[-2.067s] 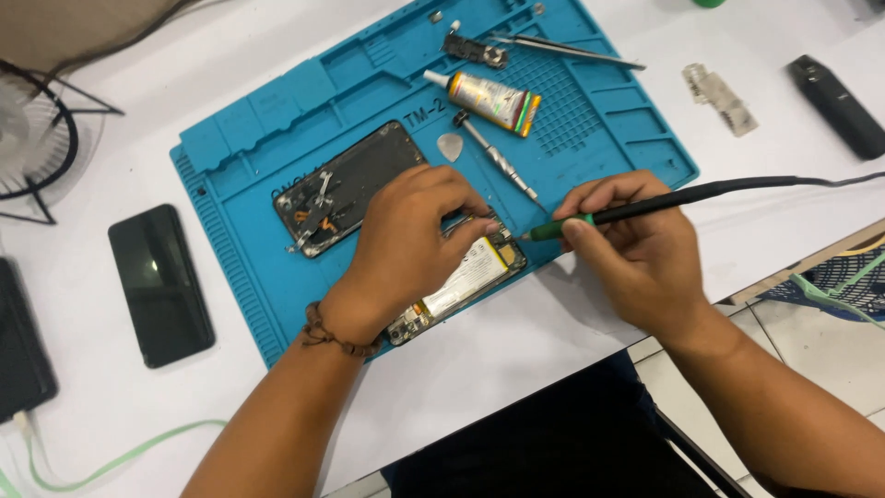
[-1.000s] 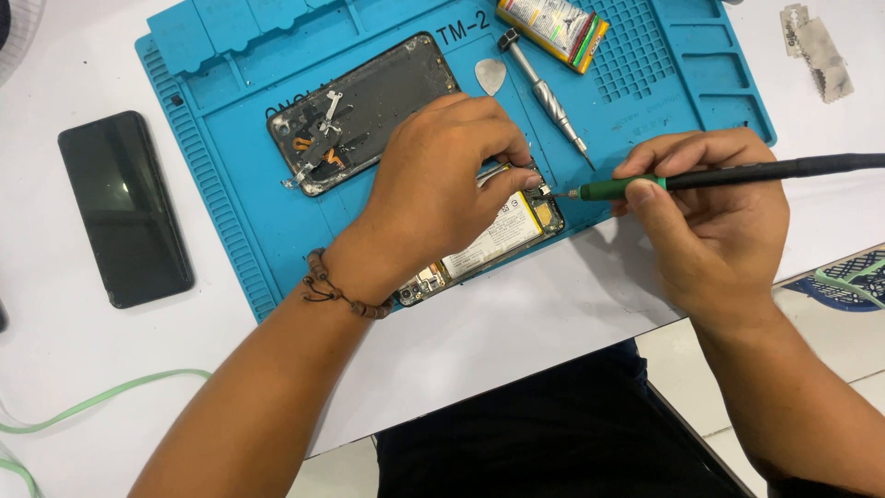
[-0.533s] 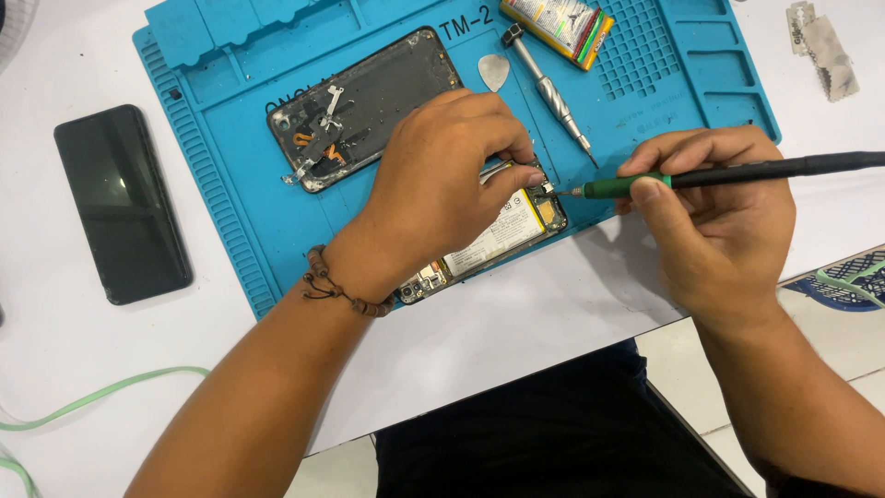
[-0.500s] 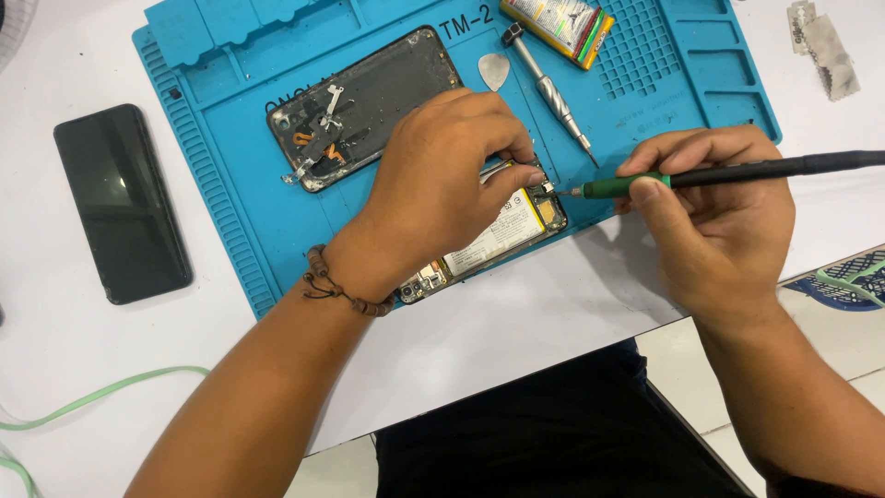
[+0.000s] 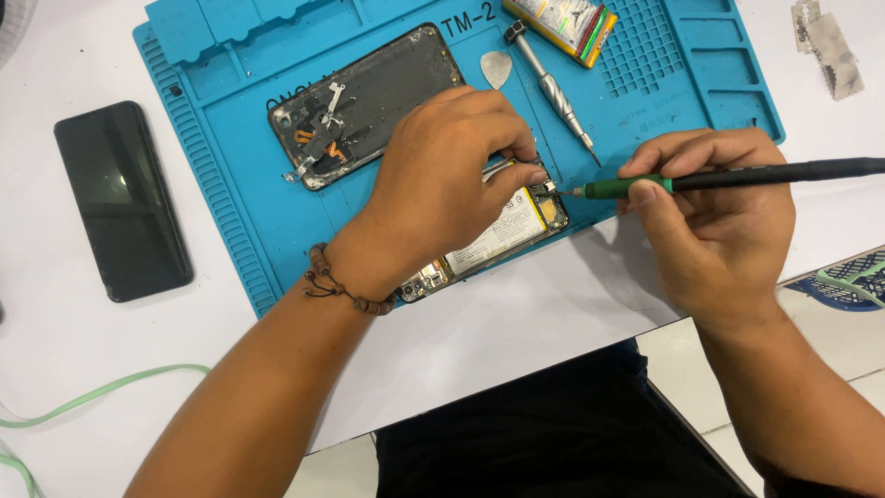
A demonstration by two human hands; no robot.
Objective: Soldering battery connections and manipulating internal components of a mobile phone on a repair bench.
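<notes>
Head view showed the left hand (image 5: 442, 175) pressed down over an opened phone (image 5: 502, 231) at the lower edge of the blue mat (image 5: 230, 194), fingers curled against its upper end. At centre right, the right hand (image 5: 714, 217) was closed in a pen grip on a black tool (image 5: 737, 177) with a green collar, its tip apparently touching the phone's upper corner. A phone back cover (image 5: 369, 101) lay upper centre, and a dark phone (image 5: 120, 198) lay at left on the white tabletop (image 5: 516, 341).
</notes>
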